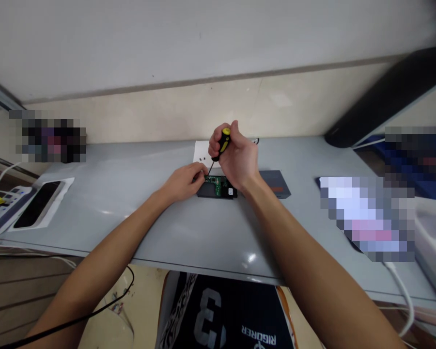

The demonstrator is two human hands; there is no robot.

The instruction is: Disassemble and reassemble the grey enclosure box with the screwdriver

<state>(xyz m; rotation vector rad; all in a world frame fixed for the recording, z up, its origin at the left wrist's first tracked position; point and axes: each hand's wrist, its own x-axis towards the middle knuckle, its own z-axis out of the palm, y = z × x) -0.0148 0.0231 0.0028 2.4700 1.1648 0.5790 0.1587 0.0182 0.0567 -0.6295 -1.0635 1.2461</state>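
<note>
A small black device point(218, 190) lies open on the grey table point(138, 208), with a green circuit board point(215, 180) showing inside it. My right hand point(236, 157) is wrapped round a yellow-and-black screwdriver point(222, 142), whose tip points down at the board's left end. My left hand point(185, 180) rests on the table at the device's left edge, fingers pinched together against the board beside the screwdriver tip. What the left fingers grip is too small to make out.
A white sheet point(200, 151) with tiny dark screws lies behind the device. A grey box lid point(276, 182) sits to the right. A black rectangular opening point(36, 206) is at the table's left, a power strip point(0, 203) beyond it. A black cable point(94, 310) hangs below the front edge.
</note>
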